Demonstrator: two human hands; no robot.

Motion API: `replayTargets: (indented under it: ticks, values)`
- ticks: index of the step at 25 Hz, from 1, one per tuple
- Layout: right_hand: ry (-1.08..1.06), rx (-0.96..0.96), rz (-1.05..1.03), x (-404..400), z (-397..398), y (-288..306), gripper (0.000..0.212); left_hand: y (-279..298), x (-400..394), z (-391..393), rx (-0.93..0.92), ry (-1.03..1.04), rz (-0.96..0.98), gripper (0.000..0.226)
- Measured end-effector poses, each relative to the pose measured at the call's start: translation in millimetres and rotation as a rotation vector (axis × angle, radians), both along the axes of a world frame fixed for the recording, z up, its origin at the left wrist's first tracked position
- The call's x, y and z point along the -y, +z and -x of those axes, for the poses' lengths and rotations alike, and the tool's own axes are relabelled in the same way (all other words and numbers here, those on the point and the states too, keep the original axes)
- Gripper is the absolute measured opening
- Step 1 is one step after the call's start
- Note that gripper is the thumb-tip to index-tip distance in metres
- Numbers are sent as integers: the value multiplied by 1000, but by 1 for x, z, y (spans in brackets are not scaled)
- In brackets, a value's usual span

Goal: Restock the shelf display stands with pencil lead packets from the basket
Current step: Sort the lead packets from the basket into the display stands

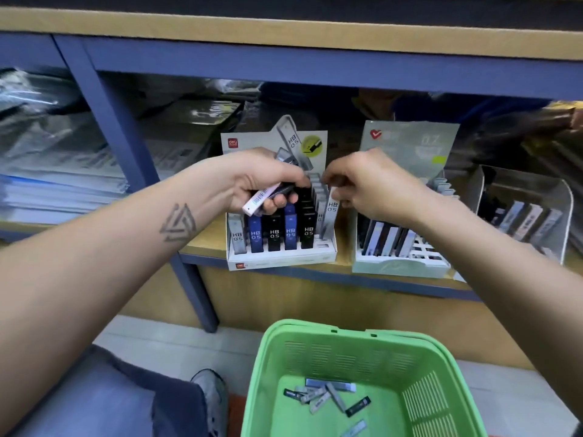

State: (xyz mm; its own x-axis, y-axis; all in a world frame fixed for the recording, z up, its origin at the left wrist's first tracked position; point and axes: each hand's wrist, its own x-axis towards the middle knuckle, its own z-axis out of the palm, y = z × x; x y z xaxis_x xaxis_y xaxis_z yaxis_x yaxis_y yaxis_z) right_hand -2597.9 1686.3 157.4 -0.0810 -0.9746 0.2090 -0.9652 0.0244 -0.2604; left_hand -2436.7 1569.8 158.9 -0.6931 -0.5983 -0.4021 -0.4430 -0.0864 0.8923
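Observation:
My left hand (262,179) grips a small bunch of pencil lead packets (263,198), white and dark, above the white HB 0.5 display stand (280,258) on the shelf. That stand holds rows of grey, blue and black packets. My right hand (362,184) is at the stand's right back rows, its fingers curled and pinching a grey HB 0.5 packet (332,207) that stands in the right column. Below, a green basket (315,348) holds several loose lead packets (325,397) on its bottom.
A pale green 0.7 display stand (400,263) with packets sits right of the white one, and a clear plastic bin (536,197) of packets is further right. Stacked wrapped stationery (63,171) fills the left bay behind a blue shelf post (126,146). My knee and shoe are at bottom left.

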Motion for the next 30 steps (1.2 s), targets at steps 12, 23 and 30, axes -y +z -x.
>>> replayTargets:
  ticks: [12, 23, 30]
  values:
    - [32, 138, -7, 7, 4, -23, 29, -6, 3, 10, -3, 10, -25, 23]
    - [-54, 535, 82, 3, -5, -15, 41, 5, -11, -6, -211, -234, -54, 15]
    - [-54, 1270, 125, -21, 3, -1, 13, 14, -24, 9, -201, -198, -65, 8]
